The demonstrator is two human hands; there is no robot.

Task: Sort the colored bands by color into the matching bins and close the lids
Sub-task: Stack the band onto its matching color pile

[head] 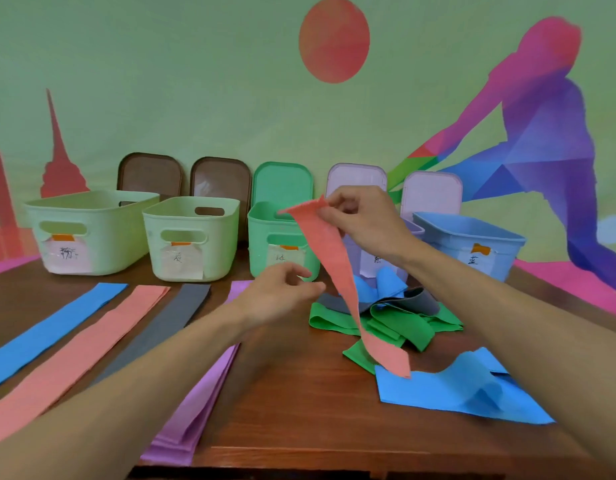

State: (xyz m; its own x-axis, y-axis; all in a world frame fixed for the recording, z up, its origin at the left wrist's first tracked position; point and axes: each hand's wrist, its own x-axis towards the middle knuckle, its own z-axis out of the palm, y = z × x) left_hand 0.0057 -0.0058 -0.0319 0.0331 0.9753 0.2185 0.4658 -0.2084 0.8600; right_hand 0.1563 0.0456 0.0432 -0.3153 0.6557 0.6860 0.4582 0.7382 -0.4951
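Observation:
My right hand point(363, 220) pinches the top end of a salmon band point(334, 268), which hangs down over a jumbled pile of green point(396, 327), grey point(414, 299) and blue bands point(379, 284). My left hand point(282, 296) hovers just left of the hanging band with fingers loosely curled, holding nothing. On the left of the table, flat stacks lie side by side: blue point(53, 327), salmon point(81, 355), grey point(161, 327) and purple point(202, 389). Five open bins stand along the wall: two pale green point(91, 230) point(192, 237), one green point(265, 244), one lilac point(372, 258), one blue point(472, 237).
A loose blue band point(466, 389) lies crumpled at the front right. Lids lean against the wall behind the bins: two brown point(150, 174), one green point(282, 181), two lilac point(431, 192). The wooden table's front edge point(334, 459) is close to me.

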